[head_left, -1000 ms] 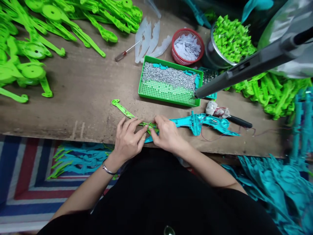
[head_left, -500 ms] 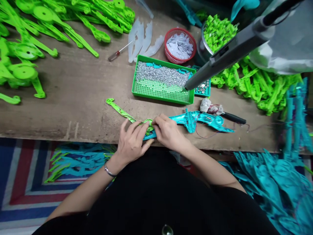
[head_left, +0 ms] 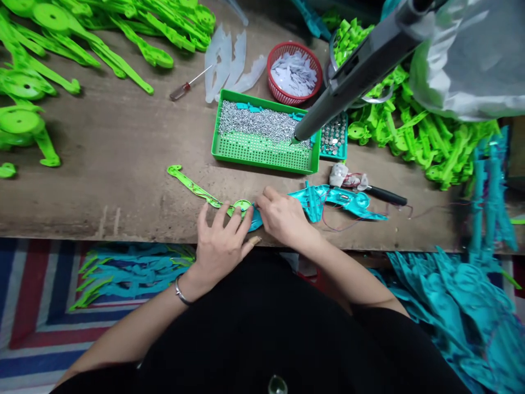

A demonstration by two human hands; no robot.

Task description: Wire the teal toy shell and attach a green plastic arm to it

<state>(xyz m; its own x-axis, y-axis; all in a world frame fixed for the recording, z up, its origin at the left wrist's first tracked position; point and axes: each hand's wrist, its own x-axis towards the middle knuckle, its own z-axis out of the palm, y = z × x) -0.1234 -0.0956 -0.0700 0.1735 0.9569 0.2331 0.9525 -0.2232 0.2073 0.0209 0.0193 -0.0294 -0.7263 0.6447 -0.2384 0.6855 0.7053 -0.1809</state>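
Note:
A long green plastic arm with a round end lies at the table's front edge, a thin wire along it. Over this round end my left hand is laid palm down, fingers spread and fingertips touching the plastic, thumb apart. A turquoise plastic shell meets the green arm near the fingers of both hands. Pinched together at that join are the fingers of my right hand; what lies between them is hidden. Thin reddish wires loop from the shell's right part.
A green basket of small metal screws stands behind, beside a red basket of pale pieces. A grey powered screwdriver hangs over it. A screwdriver lies left; a black-handled tool lies right. Green parts are heaped at back left.
The view has shifted slightly. The left fingers have slid a little back from the green round end, showing more of it. Turquoise plastic now shows at the right fingertips, still pinched.

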